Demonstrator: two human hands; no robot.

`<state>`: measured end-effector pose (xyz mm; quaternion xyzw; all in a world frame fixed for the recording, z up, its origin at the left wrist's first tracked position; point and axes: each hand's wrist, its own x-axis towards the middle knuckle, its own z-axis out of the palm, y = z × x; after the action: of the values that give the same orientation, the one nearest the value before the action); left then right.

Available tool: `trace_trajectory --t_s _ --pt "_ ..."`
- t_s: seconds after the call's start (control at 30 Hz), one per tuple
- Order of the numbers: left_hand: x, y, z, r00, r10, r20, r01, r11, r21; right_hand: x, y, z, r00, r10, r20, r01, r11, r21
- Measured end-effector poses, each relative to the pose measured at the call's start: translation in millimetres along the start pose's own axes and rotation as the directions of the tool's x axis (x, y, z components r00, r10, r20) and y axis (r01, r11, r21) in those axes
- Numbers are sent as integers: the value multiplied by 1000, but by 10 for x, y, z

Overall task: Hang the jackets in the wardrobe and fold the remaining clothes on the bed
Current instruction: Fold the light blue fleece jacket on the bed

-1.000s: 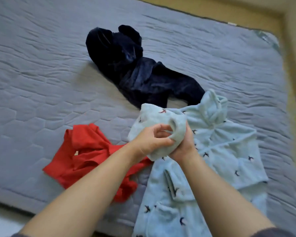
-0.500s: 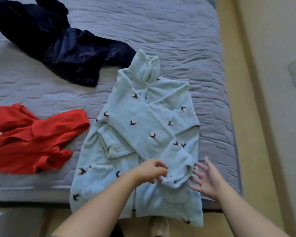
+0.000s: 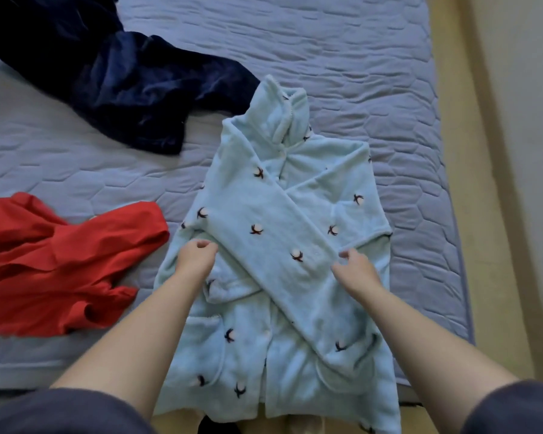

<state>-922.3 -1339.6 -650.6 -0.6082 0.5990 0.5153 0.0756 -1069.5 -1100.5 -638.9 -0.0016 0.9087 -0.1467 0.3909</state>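
A light blue fleece top [image 3: 298, 211] with small dark flower prints lies flat on the grey quilted bed [image 3: 342, 42], collar away from me. Its hem hangs over the near edge. Both sleeves are folded across its front in an X. My left hand [image 3: 196, 260] sits at the top's left side with fingers curled into the fabric beside the crossed sleeve. My right hand [image 3: 356, 269] has curled fingers on the lower edge of the upper sleeve, right of centre. A crumpled red garment [image 3: 60, 261] lies to the left, and a dark navy velvet garment [image 3: 132, 89] at the upper left.
The bed's right edge runs down the right side, with a yellowish floor strip [image 3: 470, 151] and a pale wall [image 3: 530, 120] beyond it. Bare quilt shows behind and right of the blue top. My dark sleeves fill the bottom corners.
The left sleeve was laid across the front and released. Both hands moved up from the hem area to the middle of the blue top; my right hand went from spread open to curled.
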Motion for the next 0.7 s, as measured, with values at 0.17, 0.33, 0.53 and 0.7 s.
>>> trace_trajectory --t_s 0.17,0.33,0.53,0.7 --pt "540 56 -30 977 -192 93 213 888 -408 523 -983 246 975 -221 -9 220 974 -57" --pt "915 2 130 938 -121 324 338 518 -786 1039 -2003 454 929 -358 -96 361 932 18" --pt "1258 -231 4 969 -124 215 243 309 -919 1399 -2933 720 898 -430 -90 439 887 142" --pt "1342 -280 74 974 -114 196 221 279 -935 1587 -3404 991 849 -505 -154 522 848 96"
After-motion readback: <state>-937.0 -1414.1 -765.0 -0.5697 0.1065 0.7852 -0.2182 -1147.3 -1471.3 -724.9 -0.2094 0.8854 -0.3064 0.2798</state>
